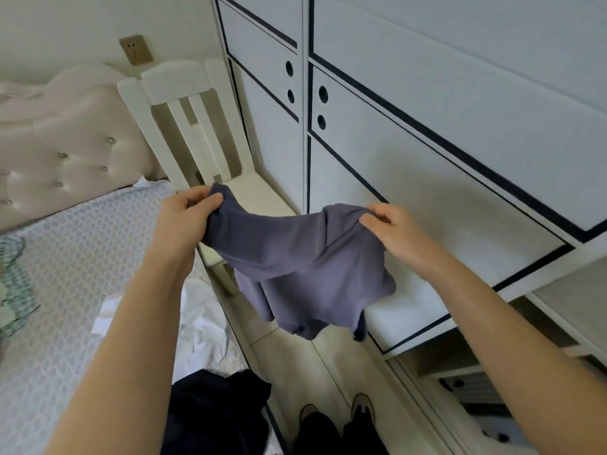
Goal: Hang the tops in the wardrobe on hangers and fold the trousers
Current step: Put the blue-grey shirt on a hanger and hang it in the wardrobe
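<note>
A blue-grey garment (302,267) hangs spread in the air between my hands, over the gap between the bed and the wardrobe. My left hand (189,213) pinches its upper left corner. My right hand (391,229) grips its upper right edge. The cloth sags below in loose folds. The white wardrobe (427,142) with dark trim stands to the right, one door open at the lower right. A dark garment (213,412) and a white one (197,326) lie on the bed edge near me.
The bed (75,274) with a patterned cover fills the left, with a padded headboard (65,142) behind. A white chair (193,133) stands between bed and wardrobe. A striped green cloth (13,290) lies at the far left. My feet (335,415) stand on the narrow floor strip.
</note>
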Tool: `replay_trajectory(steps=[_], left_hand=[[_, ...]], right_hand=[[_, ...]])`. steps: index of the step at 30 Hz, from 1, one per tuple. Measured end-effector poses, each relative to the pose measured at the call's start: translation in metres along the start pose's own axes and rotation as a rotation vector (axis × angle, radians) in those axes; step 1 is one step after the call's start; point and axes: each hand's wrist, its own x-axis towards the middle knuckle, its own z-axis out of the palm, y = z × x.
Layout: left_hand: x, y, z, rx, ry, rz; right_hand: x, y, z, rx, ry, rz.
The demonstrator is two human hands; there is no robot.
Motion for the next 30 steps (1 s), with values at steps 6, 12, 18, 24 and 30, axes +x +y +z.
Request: replay_trajectory(steps=[6,12,18,24,30], left_hand=[[-0.005,-0.009,0.020,-0.015,-0.128,-0.079],[-0.052,-0.039,0.054,0.059,-0.469,-0.083],[-0.122,-0.069,0.082,-0.041,-0.730,-0.068],[-0.178,-0.091,0.123,0.032,-0.520,-0.022],[-0.237,-0.072,0.164,0.090,-0.272,0.074]], right_hand=[[-0.014,-0.012,0.002,0.155,0.077,-0.021],[-0.023,-0.048,-0.002,0.369,0.244,-0.118],[-0.050,-0.065,-0.014,0.565,0.282,-0.081],[-0.103,-0.058,-0.047,0.671,0.274,-0.082],[-0.170,-0.024,-0.096,0.699,0.313,-0.075]])
